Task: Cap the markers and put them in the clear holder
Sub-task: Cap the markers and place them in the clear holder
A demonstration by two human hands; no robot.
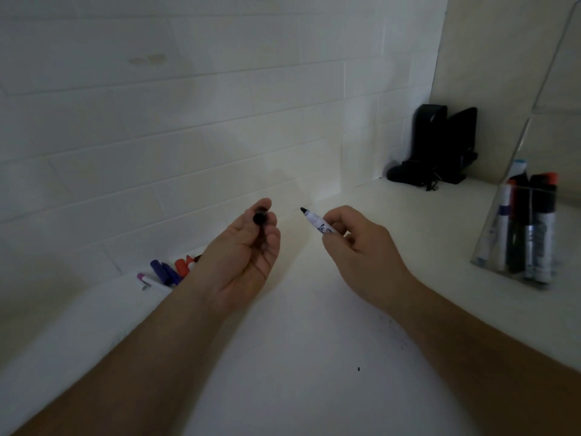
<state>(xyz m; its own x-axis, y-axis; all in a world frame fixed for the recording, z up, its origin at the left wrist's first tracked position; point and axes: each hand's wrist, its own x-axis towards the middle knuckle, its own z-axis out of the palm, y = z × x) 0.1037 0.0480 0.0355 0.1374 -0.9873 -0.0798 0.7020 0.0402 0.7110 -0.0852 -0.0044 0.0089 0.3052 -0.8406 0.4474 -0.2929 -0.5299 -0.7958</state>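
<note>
My left hand [248, 253] pinches a black cap [259, 218] between thumb and fingers, its open end facing the right. My right hand [355, 243] grips a white marker [317, 223] with a bare black tip pointing left toward the cap; a small gap separates tip and cap. The clear holder [490, 247] stands at the right on the white counter and holds several capped markers [539, 231]. Loose purple and orange markers and caps [169, 272] lie by the wall, partly hidden behind my left wrist.
A white tiled wall [188, 121] runs along the back of the white counter [298, 357]. A black device with a cable [440, 146] sits in the far right corner. A clear panel [559, 73] rises above the holder at the right edge.
</note>
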